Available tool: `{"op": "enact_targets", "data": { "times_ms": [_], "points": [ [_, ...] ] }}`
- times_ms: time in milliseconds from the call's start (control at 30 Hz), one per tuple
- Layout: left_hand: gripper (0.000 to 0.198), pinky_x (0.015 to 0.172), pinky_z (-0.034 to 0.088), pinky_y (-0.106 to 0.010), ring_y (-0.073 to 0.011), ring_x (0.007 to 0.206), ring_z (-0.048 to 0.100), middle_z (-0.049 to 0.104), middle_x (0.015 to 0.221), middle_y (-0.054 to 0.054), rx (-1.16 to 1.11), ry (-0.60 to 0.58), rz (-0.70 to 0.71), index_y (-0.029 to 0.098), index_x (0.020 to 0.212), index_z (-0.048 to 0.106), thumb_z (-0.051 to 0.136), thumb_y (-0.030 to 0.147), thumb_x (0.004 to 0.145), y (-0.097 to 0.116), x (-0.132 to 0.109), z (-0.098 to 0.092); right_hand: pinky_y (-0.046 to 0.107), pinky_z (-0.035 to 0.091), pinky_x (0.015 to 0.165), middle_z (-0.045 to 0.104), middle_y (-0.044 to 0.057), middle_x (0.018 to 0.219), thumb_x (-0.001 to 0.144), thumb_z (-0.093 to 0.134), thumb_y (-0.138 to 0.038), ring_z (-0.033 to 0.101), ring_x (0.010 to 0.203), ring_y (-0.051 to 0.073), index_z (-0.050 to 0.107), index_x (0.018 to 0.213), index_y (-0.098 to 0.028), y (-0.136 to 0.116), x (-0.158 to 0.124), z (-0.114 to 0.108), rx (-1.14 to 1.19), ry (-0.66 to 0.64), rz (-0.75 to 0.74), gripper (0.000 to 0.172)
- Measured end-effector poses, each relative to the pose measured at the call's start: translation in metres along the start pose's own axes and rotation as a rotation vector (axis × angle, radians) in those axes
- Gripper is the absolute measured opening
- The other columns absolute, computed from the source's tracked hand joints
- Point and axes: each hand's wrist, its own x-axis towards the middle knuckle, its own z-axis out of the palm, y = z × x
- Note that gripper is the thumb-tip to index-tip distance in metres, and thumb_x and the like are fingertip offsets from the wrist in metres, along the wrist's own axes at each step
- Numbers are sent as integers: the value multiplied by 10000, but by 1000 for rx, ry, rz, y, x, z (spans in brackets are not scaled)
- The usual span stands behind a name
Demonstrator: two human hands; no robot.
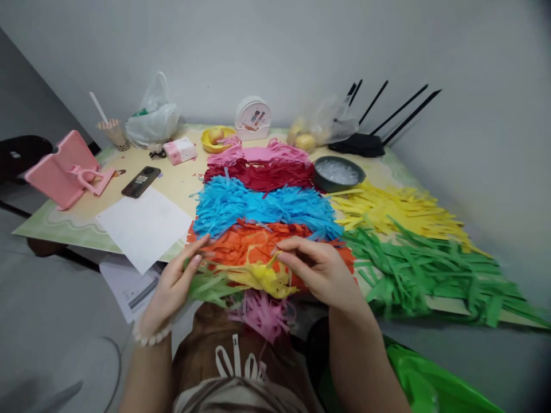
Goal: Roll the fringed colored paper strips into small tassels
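Note:
Fringed paper strips lie in coloured bands down the table: pink (258, 154), dark red (262, 175), blue (258, 206), orange (253, 241). Nearest me is a bundle of green (210, 285), yellow (260, 278) and pink fringe (262, 314) at the table's front edge. My left hand (172, 287) grips the green end of that bundle, fingers closed round it. My right hand (321, 269) pinches a thin yellow strip (275, 258) rising from the yellow fringe.
Loose yellow strips (396, 209) and green strips (430, 269) cover the right side. A dark bowl (338, 172), white sheet (144, 226), phone (140, 182), pink tablet stand (64, 169), drink cup (112, 132), plastic bags and a black router (361, 143) stand around. A green bin (430, 384) sits lower right.

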Motion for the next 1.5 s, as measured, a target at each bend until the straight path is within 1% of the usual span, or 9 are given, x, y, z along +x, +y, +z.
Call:
{"op": "enact_targets", "data": {
  "times_ms": [100, 233, 433, 700, 1033, 1167, 1300, 1367, 1500],
  "points": [
    [346, 513, 497, -225, -89, 510, 562, 746, 1072, -114, -86, -53, -18, 196, 1147, 745, 594, 417, 926, 13, -1, 15, 283, 530, 696, 754, 45, 838, 895, 642, -314, 685, 734, 187, 756, 880, -224, -3, 4, 11, 85, -92, -47, 145],
    [356, 372, 336, -195, -60, 399, 435, 716, 774, -76, -297, -284, -220, 152, 958, 772, 724, 466, 798, 21, 4, 45, 289, 540, 662, 745, 45, 768, 917, 610, -326, 683, 688, 189, 761, 878, -229, -8, 3, 26, 156, -83, -63, 184],
    [301, 393, 226, -187, -55, 401, 325, 409, 478, 70, -313, -3, -233, 148, 884, 709, 767, 417, 762, 11, 8, 54, 233, 453, 492, 669, 0, 632, 876, 662, -309, 586, 503, 134, 694, 893, -214, -8, -22, 36, 69, 236, 106, 102],
    [211, 463, 298, -214, -69, 480, 375, 546, 631, 21, -104, 91, -22, 157, 952, 765, 718, 317, 823, 16, 3, 57, 222, 271, 437, 429, -79, 465, 912, 592, -374, 348, 409, 82, 569, 774, -206, -12, -35, 55, 147, 146, 227, 217],
    [98, 764, 528, -253, -162, 832, 688, 746, 900, -71, 168, -35, 340, 176, 930, 749, 661, 166, 889, 14, -1, 59, 216, 401, 435, 591, -49, 522, 865, 651, -401, 511, 425, 115, 614, 1080, -180, -3, -20, 50, 418, -36, 351, 311],
    [98, 770, 528, -257, -165, 835, 692, 741, 907, -72, 247, -109, 270, 171, 930, 739, 647, 192, 905, 8, -3, 60, 264, 515, 569, 717, 48, 731, 838, 687, -300, 654, 628, 169, 717, 795, -199, -1, -21, 43, 169, 148, 173, 114],
    [172, 868, 522, -307, -208, 962, 692, 747, 1038, -82, 236, -203, 136, 191, 1036, 733, 683, 235, 878, 3, 0, 57, 228, 477, 450, 751, 31, 823, 906, 628, -227, 592, 493, 114, 720, 901, -235, -7, -29, 36, 190, 436, 81, 93],
    [262, 935, 501, -328, -224, 1050, 666, 725, 1132, -89, 179, -194, 101, 187, 1116, 701, 691, 229, 858, 4, 2, 56, 219, 501, 461, 760, 10, 779, 904, 628, -193, 614, 476, 114, 721, 960, -242, -12, -30, 37, 161, 305, 59, 119],
    [285, 901, 490, -287, -186, 1002, 636, 700, 1084, -51, 40, -244, 77, 179, 1087, 647, 566, 76, 834, 15, 4, 58, 284, 589, 804, 785, 65, 1005, 897, 607, -150, 747, 895, 204, 739, 990, -216, -19, -22, 47, -26, 34, -140, 174]
  ]
}}
